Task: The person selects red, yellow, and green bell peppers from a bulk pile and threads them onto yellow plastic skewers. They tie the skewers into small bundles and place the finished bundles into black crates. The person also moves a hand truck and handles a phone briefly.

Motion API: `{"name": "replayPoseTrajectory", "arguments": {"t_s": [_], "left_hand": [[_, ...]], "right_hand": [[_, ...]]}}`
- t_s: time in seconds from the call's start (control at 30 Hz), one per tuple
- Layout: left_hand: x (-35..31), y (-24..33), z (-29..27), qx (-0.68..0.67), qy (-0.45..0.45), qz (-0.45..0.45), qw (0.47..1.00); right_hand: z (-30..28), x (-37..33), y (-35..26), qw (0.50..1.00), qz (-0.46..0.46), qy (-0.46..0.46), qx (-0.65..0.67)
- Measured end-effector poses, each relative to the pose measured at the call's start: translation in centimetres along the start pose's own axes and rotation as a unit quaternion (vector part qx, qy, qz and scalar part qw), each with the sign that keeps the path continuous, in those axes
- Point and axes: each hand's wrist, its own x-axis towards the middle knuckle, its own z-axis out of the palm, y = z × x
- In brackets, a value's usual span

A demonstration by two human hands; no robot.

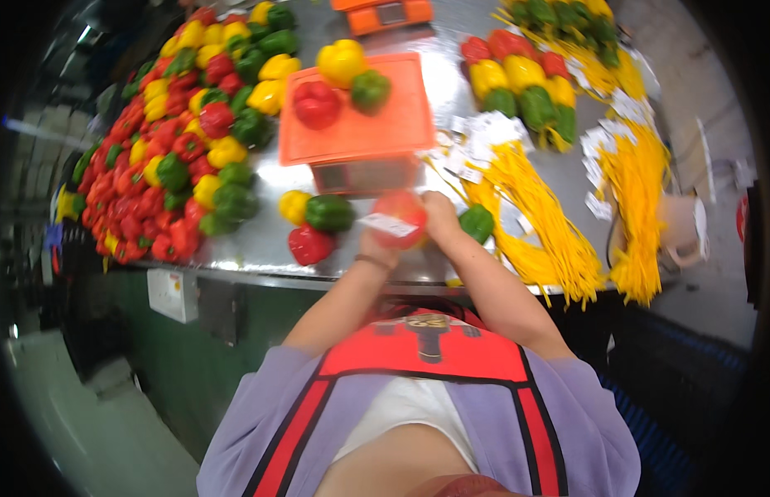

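Note:
Close to the table's near edge, a red bell pepper (405,214), blurred by motion, sits between my hands with a white label (390,224) across it. My left hand (378,247) is closed around its lower left side. At its right side, my right hand (437,212) is closed, its fingertips hidden. Left of my hands lie a yellow pepper (294,206), a green pepper (329,213) and a red pepper (310,245). A green pepper (477,223) lies just right of my right hand, beside yellow net sleeves (542,215) with white tags (491,132).
An orange crate (352,149) stands ahead, with a yellow, a red and a green pepper on top. Loose mixed peppers (165,157) are heaped at left. Packed peppers (521,79) lie at far right, near more yellow net sleeves (637,199). An orange device (385,15) stands behind.

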Motion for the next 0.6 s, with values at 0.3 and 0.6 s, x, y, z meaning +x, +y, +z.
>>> {"name": "replayPoseTrajectory", "arguments": {"t_s": [0.3,0.6], "left_hand": [[-3.5,-1.4,8.8,0.052,-0.048,-0.189,0.979],[2.2,-0.8,14.3,0.414,-0.041,-0.181,0.891]], "right_hand": [[-7.1,-10.2,2.8,0.946,0.136,0.134,0.264],[-10.9,-8.7,4.1,0.731,0.151,0.121,0.655]]}}
